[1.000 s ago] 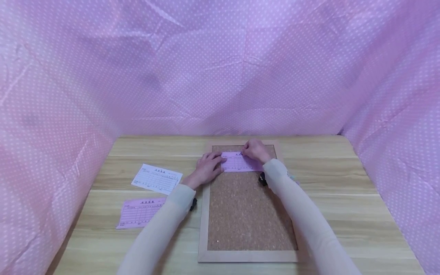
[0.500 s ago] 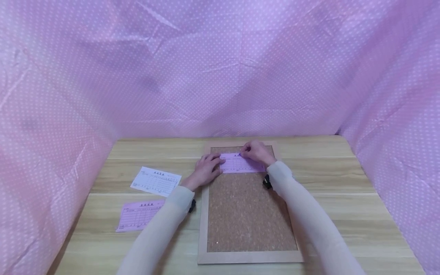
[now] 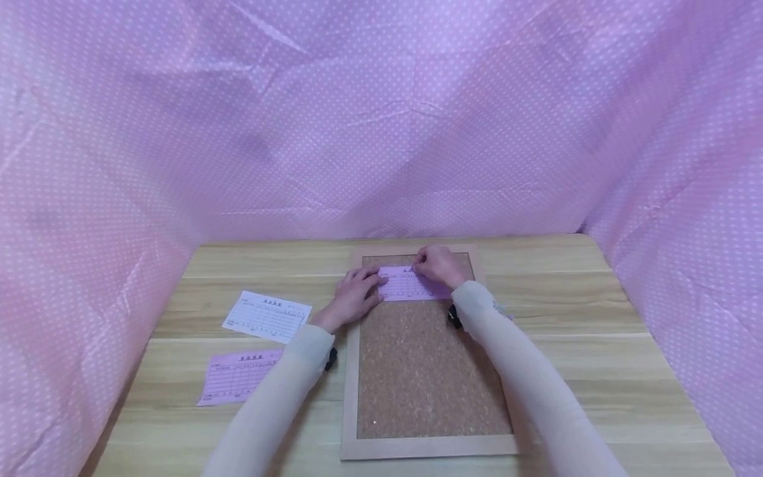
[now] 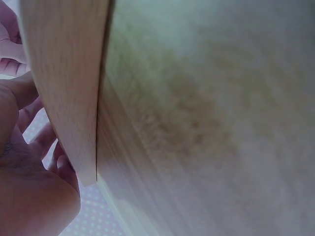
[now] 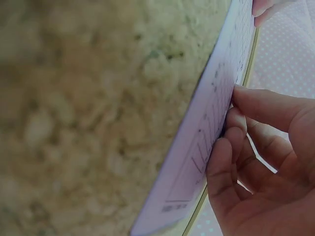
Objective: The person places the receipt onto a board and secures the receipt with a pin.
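Observation:
A pink printed slip (image 3: 405,285) lies flat across the upper part of a wood-framed corkboard (image 3: 432,371). The fingers of my left hand (image 3: 356,293) rest spread over the slip's left edge and the frame. At the slip's top middle, my right hand (image 3: 440,266) pinches a small dark purple pushpin (image 3: 412,269) between thumb and fingers. Most of the pin is hidden by the fingertips, also in the right wrist view, where the slip (image 5: 197,157) lies against the cork. How deep the pin sits I cannot tell.
To the left of the board, a white printed slip (image 3: 268,315) and another pink slip (image 3: 238,377) lie on the wooden table (image 3: 596,371); my left sleeve partly covers the pink one. Something small and pale shows beside the right cuff. Pink dotted cloth (image 3: 411,132) surrounds the table.
Both hands stay at the same places on the slip. The right wrist tilts outward and back slightly while its fingers keep pinching; the whole view shifts a little.

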`<state>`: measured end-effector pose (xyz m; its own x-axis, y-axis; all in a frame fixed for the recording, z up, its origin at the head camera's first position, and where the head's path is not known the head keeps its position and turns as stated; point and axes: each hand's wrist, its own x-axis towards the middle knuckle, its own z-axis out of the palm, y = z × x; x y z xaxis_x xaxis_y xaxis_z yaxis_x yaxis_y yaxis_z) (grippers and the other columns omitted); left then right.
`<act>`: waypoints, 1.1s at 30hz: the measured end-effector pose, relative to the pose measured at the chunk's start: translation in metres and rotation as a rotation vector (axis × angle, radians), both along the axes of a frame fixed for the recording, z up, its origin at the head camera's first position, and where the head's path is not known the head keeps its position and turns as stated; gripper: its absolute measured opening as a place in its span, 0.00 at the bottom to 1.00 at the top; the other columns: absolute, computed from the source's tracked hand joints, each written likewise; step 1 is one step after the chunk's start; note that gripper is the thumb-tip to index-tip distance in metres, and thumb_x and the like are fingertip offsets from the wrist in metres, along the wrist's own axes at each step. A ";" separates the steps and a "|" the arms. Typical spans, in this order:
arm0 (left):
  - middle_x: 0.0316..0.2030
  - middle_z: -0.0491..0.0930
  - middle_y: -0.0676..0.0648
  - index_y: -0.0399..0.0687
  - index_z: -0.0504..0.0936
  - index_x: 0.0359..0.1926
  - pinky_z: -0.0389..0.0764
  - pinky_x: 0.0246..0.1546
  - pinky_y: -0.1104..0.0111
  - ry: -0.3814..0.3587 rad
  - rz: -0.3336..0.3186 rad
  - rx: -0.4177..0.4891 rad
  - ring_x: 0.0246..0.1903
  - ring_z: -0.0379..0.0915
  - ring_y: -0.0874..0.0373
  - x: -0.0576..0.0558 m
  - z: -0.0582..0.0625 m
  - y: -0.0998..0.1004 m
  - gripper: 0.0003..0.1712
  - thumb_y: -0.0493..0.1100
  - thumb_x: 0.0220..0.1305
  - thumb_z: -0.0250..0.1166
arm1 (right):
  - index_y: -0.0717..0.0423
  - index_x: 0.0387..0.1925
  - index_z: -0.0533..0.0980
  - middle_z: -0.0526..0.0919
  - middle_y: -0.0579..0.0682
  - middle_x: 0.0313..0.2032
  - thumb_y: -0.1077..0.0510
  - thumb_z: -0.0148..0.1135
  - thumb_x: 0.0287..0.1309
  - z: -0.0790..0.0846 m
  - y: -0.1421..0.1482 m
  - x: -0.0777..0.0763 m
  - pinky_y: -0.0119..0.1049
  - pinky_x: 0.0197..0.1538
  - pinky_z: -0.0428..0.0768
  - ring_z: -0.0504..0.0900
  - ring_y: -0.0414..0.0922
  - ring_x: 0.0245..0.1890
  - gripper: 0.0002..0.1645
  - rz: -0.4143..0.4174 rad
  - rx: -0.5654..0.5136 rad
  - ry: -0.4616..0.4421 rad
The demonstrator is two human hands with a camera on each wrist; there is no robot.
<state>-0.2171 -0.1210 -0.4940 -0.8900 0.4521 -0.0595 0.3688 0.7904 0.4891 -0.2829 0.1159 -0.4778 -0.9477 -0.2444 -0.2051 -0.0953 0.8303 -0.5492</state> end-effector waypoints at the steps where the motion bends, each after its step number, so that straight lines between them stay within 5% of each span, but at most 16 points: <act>1: 0.76 0.62 0.40 0.46 0.77 0.68 0.56 0.71 0.38 -0.003 0.000 0.000 0.74 0.53 0.36 0.000 0.000 0.001 0.24 0.46 0.75 0.63 | 0.53 0.42 0.87 0.89 0.51 0.45 0.55 0.67 0.66 0.000 0.001 0.000 0.47 0.54 0.81 0.83 0.49 0.45 0.08 0.001 -0.008 0.000; 13: 0.78 0.59 0.42 0.48 0.74 0.71 0.52 0.74 0.41 -0.054 -0.003 0.000 0.76 0.51 0.39 0.001 -0.008 0.009 0.26 0.46 0.75 0.62 | 0.64 0.53 0.84 0.87 0.61 0.51 0.61 0.63 0.70 0.000 0.034 0.021 0.49 0.57 0.81 0.83 0.54 0.51 0.15 0.071 -0.202 0.022; 26: 0.77 0.61 0.40 0.45 0.74 0.71 0.53 0.73 0.39 -0.029 0.020 0.033 0.75 0.51 0.37 0.000 -0.004 0.003 0.27 0.45 0.74 0.64 | 0.65 0.55 0.83 0.86 0.62 0.53 0.57 0.60 0.73 0.034 0.066 0.054 0.55 0.60 0.79 0.84 0.59 0.55 0.18 0.056 -0.274 0.203; 33: 0.76 0.61 0.39 0.46 0.74 0.70 0.53 0.73 0.38 -0.011 0.018 0.035 0.75 0.52 0.36 -0.002 -0.003 0.001 0.27 0.45 0.73 0.64 | 0.67 0.56 0.82 0.86 0.63 0.53 0.59 0.63 0.71 0.029 0.086 0.077 0.57 0.58 0.80 0.84 0.60 0.54 0.18 0.107 -0.255 0.294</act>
<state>-0.2188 -0.1198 -0.4967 -0.8973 0.4381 -0.0537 0.3494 0.7794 0.5201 -0.2056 0.2024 -0.4490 -0.9234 -0.3529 0.1508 -0.3575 0.6480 -0.6725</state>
